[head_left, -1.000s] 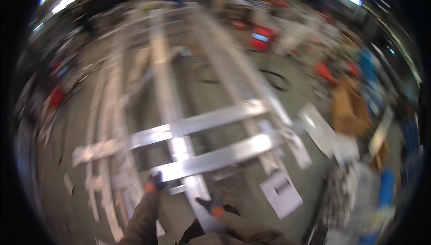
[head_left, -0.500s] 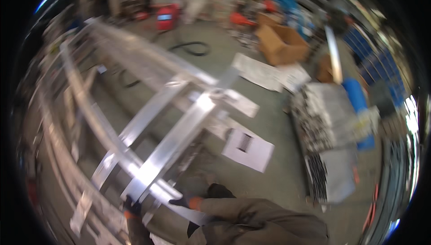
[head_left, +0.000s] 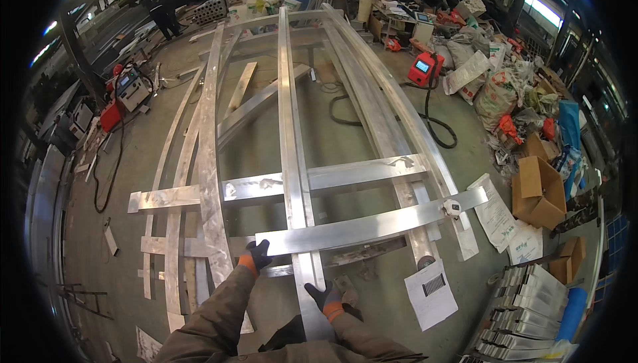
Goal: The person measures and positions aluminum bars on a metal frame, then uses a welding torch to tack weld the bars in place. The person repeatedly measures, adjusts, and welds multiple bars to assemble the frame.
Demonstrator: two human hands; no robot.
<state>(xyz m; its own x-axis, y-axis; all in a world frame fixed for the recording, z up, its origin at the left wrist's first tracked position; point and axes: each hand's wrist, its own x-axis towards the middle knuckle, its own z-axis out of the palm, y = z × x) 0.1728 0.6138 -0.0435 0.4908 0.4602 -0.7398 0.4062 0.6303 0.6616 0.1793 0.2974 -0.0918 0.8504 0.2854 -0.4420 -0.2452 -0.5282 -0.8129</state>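
Both my hands wear dark gloves with orange cuffs. My left hand [head_left: 258, 255] is closed on the left end of a flat, shiny aluminium crossbar [head_left: 372, 225]. That crossbar lies over the long middle bar [head_left: 287, 130] of a large metal frame. Lower down and to the right, my right hand [head_left: 324, 298] grips the right edge of the middle bar near its close end, thumb on top. A small white boxy item [head_left: 452, 209] sits on the crossbar's right end. Farther off, a second crossbar [head_left: 359, 173] spans the frame.
Right of the frame are a paper sheet [head_left: 432, 295], a cardboard box [head_left: 537, 193] and stacked metal profiles [head_left: 528, 303]. A red machine [head_left: 425, 69] with a black cable stands at the far right. Another machine [head_left: 129, 94] stands at the left. A person [head_left: 161, 16] is in the background.
My view has swung left and levelled, so the frame now runs straight ahead, and the blur has cleared. Both hands stay at the same bars.
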